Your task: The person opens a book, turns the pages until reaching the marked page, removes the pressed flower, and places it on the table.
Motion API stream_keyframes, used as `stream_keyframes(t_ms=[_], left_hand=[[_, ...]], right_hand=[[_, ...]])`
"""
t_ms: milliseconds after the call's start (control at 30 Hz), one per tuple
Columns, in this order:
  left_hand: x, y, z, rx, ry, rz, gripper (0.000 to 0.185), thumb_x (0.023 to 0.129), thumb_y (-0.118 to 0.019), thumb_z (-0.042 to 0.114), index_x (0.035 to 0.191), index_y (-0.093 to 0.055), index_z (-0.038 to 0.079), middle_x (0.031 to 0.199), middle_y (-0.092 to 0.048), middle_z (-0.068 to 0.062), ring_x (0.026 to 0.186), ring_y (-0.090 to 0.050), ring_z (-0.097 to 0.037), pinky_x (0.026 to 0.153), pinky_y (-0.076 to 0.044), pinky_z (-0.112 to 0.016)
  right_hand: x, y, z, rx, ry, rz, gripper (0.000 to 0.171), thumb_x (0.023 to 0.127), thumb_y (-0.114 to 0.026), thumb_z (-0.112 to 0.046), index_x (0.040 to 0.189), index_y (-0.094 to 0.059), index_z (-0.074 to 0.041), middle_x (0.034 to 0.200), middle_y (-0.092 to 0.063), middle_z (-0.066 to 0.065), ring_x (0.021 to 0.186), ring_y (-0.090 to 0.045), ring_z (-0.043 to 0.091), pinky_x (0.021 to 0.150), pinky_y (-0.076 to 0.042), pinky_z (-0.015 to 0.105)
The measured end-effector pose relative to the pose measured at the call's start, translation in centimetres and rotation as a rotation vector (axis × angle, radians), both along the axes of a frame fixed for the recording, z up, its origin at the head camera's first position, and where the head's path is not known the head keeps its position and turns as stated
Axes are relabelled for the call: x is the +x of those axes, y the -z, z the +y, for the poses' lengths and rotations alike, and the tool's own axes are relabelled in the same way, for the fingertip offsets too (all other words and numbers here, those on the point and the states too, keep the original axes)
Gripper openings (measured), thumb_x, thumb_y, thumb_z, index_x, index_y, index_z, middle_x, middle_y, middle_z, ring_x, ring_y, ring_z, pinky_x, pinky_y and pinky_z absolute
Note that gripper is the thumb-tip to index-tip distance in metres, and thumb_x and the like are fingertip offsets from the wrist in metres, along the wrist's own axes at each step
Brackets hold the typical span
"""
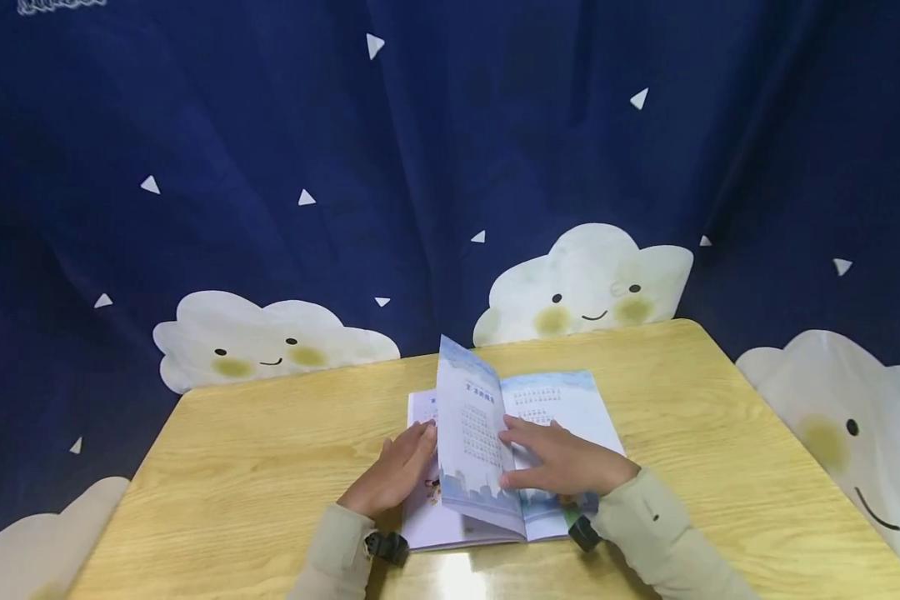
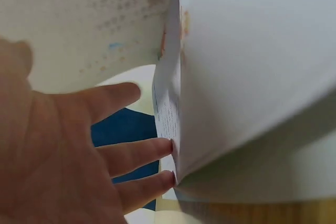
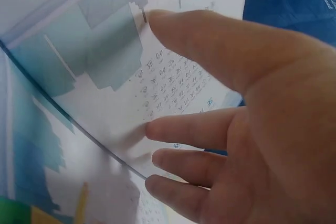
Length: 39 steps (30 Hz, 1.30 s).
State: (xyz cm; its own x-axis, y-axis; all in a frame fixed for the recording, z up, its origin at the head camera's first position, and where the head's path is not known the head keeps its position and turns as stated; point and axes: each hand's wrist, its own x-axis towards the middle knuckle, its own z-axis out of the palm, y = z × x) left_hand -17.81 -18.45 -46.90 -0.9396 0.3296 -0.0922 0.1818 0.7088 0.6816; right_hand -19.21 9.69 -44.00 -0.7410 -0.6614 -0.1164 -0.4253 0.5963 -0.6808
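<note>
Yellow wooden table (image 1: pixel 270 450), open book (image 1: pixel 562 400), left hand (image 1: pixel 393 475) and right hand (image 1: pixel 562 462) spread flat beside its standing page (image 1: pixel 468 433): easily creased or torn if pushed hard.

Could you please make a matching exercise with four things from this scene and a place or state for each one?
Things:
1. left hand
2. right hand
3. lifted page
4. table

Places or states:
A. light wood, carries the open book
B. stands up in the middle of the book
C. fingertips against the page's left side
D. lies flat on the right-hand page

Pairs: 1-C, 2-D, 3-B, 4-A
</note>
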Motion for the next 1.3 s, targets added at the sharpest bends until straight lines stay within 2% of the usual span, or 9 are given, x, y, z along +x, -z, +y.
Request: stream_keyframes(t_ms=[133, 233, 400, 467, 533, 633, 900, 1100, 1300], left_hand=[[-0.1, -0.3, -0.4, 0.116, -0.032, -0.013, 0.074, 0.102, -0.006, 0.055, 0.153, -0.021, 0.002, 0.157, -0.022, -0.017, 0.145, -0.016, -0.032, 0.115, -0.003, -0.056], [-0.4, -0.3, -0.7, 0.201, -0.037, 0.007, 0.069, 0.102, -0.006, 0.053, 0.155, -0.014, 0.01, 0.16, -0.016, -0.009, 0.146, -0.012, -0.024, 0.117, -0.008, -0.05], [-1.2, -0.3, -0.8, 0.327, 0.023, 0.105, 0.055, 0.106, -0.007, 0.038, 0.156, -0.004, 0.016, 0.162, -0.006, -0.002, 0.147, -0.004, -0.018, 0.117, -0.007, -0.049], [-1.3, -0.3, -0.9, 0.323, 0.025, 0.131, 0.054, 0.106, -0.009, 0.036, 0.156, -0.001, 0.018, 0.162, -0.004, -0.002, 0.147, -0.002, -0.021, 0.116, -0.007, -0.052], [-1.3, -0.2, -0.9, 0.288, -0.006, 0.134, 0.055, 0.106, -0.011, 0.037, 0.156, 0.0, 0.018, 0.162, -0.003, -0.005, 0.147, -0.002, -0.025, 0.115, -0.008, -0.054], [-1.0, -0.1, -1.0, 0.23, -0.07, 0.097, 0.059, 0.105, -0.015, 0.044, 0.156, 0.002, 0.018, 0.162, 0.0, -0.007, 0.147, -0.001, -0.027, 0.115, -0.009, -0.055], [-0.8, -0.1, -1.1, 0.152, -0.136, 0.06, 0.062, 0.104, -0.02, 0.049, 0.156, 0.001, 0.024, 0.162, 0.003, -0.007, 0.147, -0.002, -0.027, 0.113, -0.014, -0.059], [-1.0, 0.0, -1.0, 0.12, -0.099, 0.063, 0.066, 0.102, -0.027, 0.053, 0.157, -0.008, 0.02, 0.162, 0.006, -0.01, 0.146, -0.006, -0.034, 0.11, -0.019, -0.063], [-1.0, 0.5, -1.1, 0.071, -0.009, 0.082, 0.08, 0.093, -0.054, 0.053, 0.156, -0.018, 0.018, 0.162, 0.005, -0.011, 0.144, -0.013, -0.039, 0.107, -0.024, -0.064]], right_hand=[[0.1, 0.1, -0.5, 0.033, 0.018, 0.005, 0.082, 0.085, -0.065, -0.056, 0.143, -0.044, -0.002, 0.155, -0.029, 0.015, 0.141, -0.029, 0.036, 0.11, -0.002, 0.067], [0.3, 0.3, -0.9, 0.042, 0.033, -0.004, 0.084, 0.084, -0.066, -0.057, 0.144, -0.043, -0.003, 0.156, -0.029, 0.014, 0.142, -0.026, 0.036, 0.109, 0.002, 0.067], [0.6, 0.6, -1.5, 0.061, 0.03, 0.031, 0.082, 0.084, -0.065, -0.056, 0.144, -0.043, -0.004, 0.155, -0.029, 0.014, 0.142, -0.025, 0.037, 0.108, 0.001, 0.069], [0.7, 0.7, -1.8, 0.076, 0.033, 0.048, 0.081, 0.085, -0.065, -0.055, 0.144, -0.044, -0.005, 0.155, -0.029, 0.015, 0.142, -0.025, 0.038, 0.107, -0.002, 0.07], [0.8, 0.8, -2.0, 0.086, 0.041, 0.056, 0.08, 0.085, -0.066, -0.054, 0.144, -0.044, -0.005, 0.155, -0.029, 0.015, 0.142, -0.025, 0.039, 0.107, -0.004, 0.07], [1.0, 0.9, -2.2, 0.098, 0.048, 0.062, 0.079, 0.086, -0.065, -0.053, 0.144, -0.043, -0.005, 0.155, -0.029, 0.014, 0.142, -0.024, 0.04, 0.107, -0.008, 0.07], [1.2, 1.2, -2.5, 0.131, 0.045, 0.11, 0.075, 0.087, -0.064, -0.052, 0.144, -0.045, -0.006, 0.155, -0.031, 0.013, 0.14, -0.026, 0.042, 0.105, -0.013, 0.072], [1.1, 1.5, -2.7, 0.158, 0.058, 0.161, 0.069, 0.088, -0.064, -0.049, 0.141, -0.049, -0.007, 0.153, -0.035, 0.011, 0.138, -0.03, 0.04, 0.103, -0.018, 0.074], [1.0, 1.8, -3.0, 0.199, 0.057, 0.219, 0.065, 0.089, -0.063, -0.049, 0.139, -0.052, -0.008, 0.151, -0.039, 0.011, 0.136, -0.034, 0.039, 0.1, -0.023, 0.074]])
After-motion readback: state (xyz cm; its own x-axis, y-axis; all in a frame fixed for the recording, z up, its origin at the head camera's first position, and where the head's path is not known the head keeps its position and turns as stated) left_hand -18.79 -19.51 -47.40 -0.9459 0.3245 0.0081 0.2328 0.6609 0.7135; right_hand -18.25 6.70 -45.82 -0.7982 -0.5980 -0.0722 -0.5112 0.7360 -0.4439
